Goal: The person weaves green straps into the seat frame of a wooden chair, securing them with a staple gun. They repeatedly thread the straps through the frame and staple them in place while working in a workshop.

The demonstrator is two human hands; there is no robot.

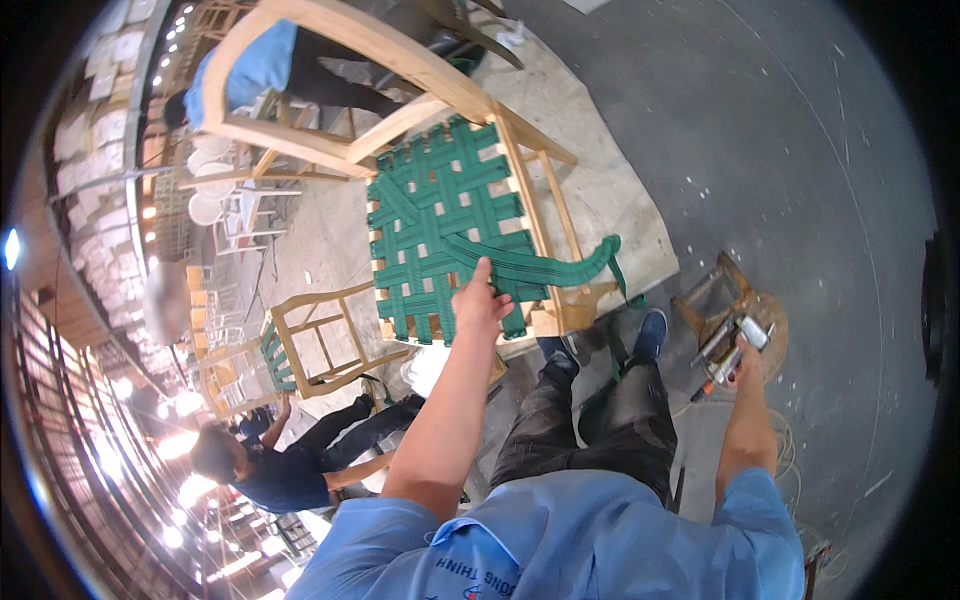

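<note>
One green strap (540,268) lay loose across a woven chair seat (460,212).
The left hand (481,301) touched it, its grip impossible to tell; the right hand (745,362) was clamped around a silver tool (752,333) at a round stool (776,315).

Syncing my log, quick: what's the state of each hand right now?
Left hand: partly curled, at the green webbing strap over the chair seat; whether it grips cannot be told.
Right hand: closed, holding a silver staple gun.

Green basket-weave webbing (440,215), pale tan chair frame (400,55)
</note>
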